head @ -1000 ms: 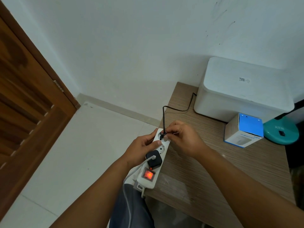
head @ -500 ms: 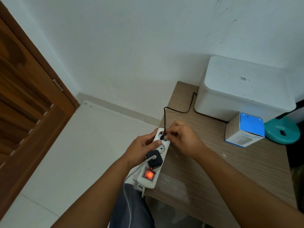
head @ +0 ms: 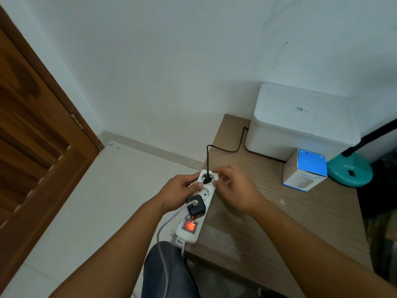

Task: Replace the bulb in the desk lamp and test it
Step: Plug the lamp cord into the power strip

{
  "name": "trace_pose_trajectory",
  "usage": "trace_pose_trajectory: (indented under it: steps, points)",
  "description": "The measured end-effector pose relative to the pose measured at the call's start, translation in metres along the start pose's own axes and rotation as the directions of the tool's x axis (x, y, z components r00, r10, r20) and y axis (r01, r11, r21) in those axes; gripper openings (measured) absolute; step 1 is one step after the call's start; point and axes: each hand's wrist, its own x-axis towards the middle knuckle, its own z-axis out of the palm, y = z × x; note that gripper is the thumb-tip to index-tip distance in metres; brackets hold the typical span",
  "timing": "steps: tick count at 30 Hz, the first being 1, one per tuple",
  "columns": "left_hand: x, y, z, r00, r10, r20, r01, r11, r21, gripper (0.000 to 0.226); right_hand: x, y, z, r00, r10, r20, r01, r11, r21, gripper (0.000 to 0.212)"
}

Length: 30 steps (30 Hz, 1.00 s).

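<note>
My left hand (head: 178, 192) grips a white power strip (head: 206, 194) at the table's left edge, thumb beside the far socket. The lamp's black plug (head: 207, 180) sits in that far socket, and its cord (head: 227, 149) rises and runs behind the white box. My right hand (head: 236, 190) hovers just right of the plug, fingers apart and off it. The strip's red switch (head: 189, 226) glows. The teal lamp base (head: 349, 171) stands at the far right, its black arm (head: 369, 136) leaving the view. No bulb or lamp head is visible.
A blue-and-white bulb box (head: 305, 171) stands beside the lamp base, in front of a large white lidded box (head: 300, 123). A black adapter (head: 196, 206) with a white cable fills another socket. The wooden table (head: 279, 222) meets the wall; a brown door (head: 32, 147) is left.
My right hand has let go of the plug and drawn slightly right, fingers spreading. The plug stays in the far socket. My left hand keeps its hold on the strip.
</note>
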Motion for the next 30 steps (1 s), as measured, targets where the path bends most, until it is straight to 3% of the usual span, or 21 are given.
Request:
trace_pose_trajectory:
  steps: [4, 11, 18, 26, 30]
  points:
    - [-0.016, 0.024, -0.009, 0.989, 0.002, -0.145, 0.014, 0.994, 0.105, 0.052, -0.029, 0.002, -0.017, 0.999, 0.022, -0.038, -0.022, 1.000, -0.002, 0.034]
    - [-0.042, 0.080, 0.006, 0.965, 0.182, -0.189, -0.129, 0.956, 0.264, 0.054, -0.085, 0.019, -0.055, 0.978, 0.048, -0.204, -0.051, 0.999, -0.007, 0.032]
    - [-0.053, 0.128, 0.075, 0.939, 0.333, -0.084, -0.284, 0.890, 0.357, 0.054, -0.146, 0.040, -0.084, 0.934, 0.168, -0.315, -0.170, 0.985, 0.021, 0.036]
    - [-0.034, 0.123, 0.177, 0.961, 0.271, 0.055, -0.272, 0.895, 0.353, 0.062, -0.206, 0.100, -0.103, 0.853, 0.340, -0.396, -0.337, 0.938, 0.082, 0.042]
    - [-0.016, 0.111, 0.219, 0.962, 0.247, 0.112, -0.271, 0.847, 0.458, 0.062, -0.222, 0.136, -0.102, 0.802, 0.416, -0.429, -0.419, 0.903, 0.094, 0.046]
